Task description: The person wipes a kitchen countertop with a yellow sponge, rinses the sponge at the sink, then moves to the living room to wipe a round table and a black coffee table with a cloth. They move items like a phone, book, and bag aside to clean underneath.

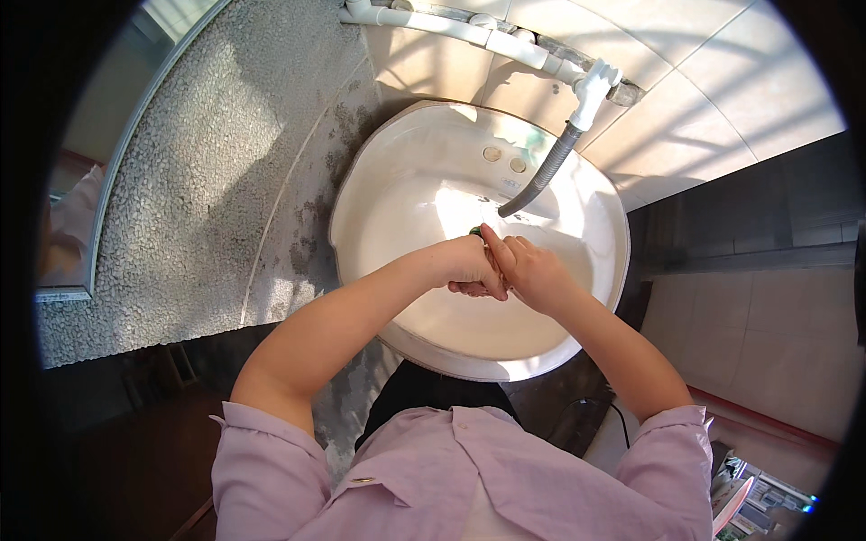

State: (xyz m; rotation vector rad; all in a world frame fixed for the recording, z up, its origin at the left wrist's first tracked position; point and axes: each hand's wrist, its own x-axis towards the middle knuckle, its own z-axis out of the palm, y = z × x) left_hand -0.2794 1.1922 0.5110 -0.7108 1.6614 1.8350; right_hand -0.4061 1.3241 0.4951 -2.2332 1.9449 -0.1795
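Over the bowl of a white ceramic washbasin [473,331], my left hand [473,267] and my right hand [528,267] are pressed together. The left is bent at the wrist with its fingers pointing down and curled. My right hand lies against its fingers, with the right index finger stretched across. A small dark green thing [476,231] shows beside that fingertip; I cannot tell what it is or whether a hand grips it. Just above the hands ends a grey corrugated hose [541,174], which hangs from a white plastic pipe fitting [594,91].
White plastic pipe [446,27] runs along the beige tiled wall [703,81] behind the basin. To the left stands a pebble-textured wall [203,155] with a framed mirror or window [95,169]. A thin black cable [619,416] is at the lower right.
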